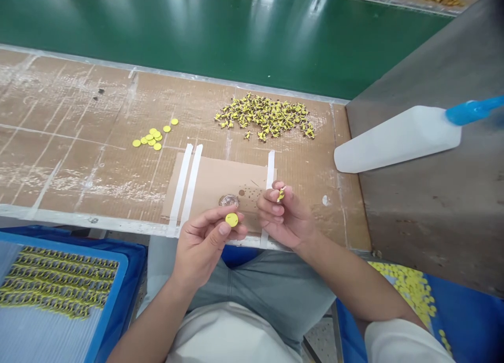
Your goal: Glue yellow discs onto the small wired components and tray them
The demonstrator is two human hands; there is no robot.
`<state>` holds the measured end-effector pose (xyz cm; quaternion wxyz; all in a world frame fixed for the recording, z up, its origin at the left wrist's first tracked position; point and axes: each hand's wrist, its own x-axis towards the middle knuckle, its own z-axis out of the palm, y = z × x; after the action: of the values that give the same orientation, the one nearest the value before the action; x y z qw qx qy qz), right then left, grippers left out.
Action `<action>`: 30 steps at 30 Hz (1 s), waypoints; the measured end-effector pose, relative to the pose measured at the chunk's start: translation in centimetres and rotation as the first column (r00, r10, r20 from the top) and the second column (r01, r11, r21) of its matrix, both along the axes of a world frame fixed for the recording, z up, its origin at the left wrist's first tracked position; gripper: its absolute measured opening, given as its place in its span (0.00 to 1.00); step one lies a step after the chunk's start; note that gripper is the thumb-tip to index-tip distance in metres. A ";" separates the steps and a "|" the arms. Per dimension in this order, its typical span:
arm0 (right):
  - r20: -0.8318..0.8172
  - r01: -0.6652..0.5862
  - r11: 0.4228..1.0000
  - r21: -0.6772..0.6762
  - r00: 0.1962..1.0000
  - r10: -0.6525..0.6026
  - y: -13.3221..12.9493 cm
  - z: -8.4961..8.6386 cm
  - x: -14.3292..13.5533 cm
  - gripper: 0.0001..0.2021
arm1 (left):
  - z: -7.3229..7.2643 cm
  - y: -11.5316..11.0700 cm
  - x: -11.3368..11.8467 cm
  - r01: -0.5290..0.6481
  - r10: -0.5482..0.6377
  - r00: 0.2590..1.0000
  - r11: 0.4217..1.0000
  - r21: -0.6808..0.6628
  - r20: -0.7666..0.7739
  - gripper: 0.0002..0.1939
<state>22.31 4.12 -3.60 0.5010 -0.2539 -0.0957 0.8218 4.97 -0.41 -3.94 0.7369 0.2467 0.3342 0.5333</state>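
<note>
Most open room on the table [79, 153]: left of frame. Front edge slopes down from mid-left to lower centre; metal wall [425, 216] bounds the right, green panel [177, 42] the top. Left hand [202, 242], lower centre, pinches 1 yellow disc [232, 219]: round, flat, faint marks on its face. Right hand [289, 218], just beside, pinches 1 small yellow-and-dark piece [281, 195].

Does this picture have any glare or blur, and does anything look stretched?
Head view: pale streaks of reflected light on the green surface; head view: patchy shine on the cardboard; head view: the yellow disc in the left hand has a clear outline, the small yellow-and-dark piece in the right hand shows little detail; head view: the white bottle leans steeply, perhaps partly lens distortion.
</note>
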 end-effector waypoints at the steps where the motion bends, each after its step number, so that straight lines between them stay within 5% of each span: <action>1: -0.004 -0.001 1.000 0.000 1.000 0.001 0.0 0.1 0.0 0.10 | 0.0 0.0 0.0 -0.001 0.001 1.000 1.000 0.000 -0.001 0.11; 30: 0.101 0.098 0.992 -0.076 0.991 -0.090 0.4 -0.4 0.2 0.13 | 0.1 0.1 0.0 -0.004 0.003 1.000 0.999 -0.034 -0.030 0.10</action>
<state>22.55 4.47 -4.00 0.5232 -0.3178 -0.0748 0.7872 5.00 -0.35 -3.89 0.7349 0.2415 0.3546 0.5252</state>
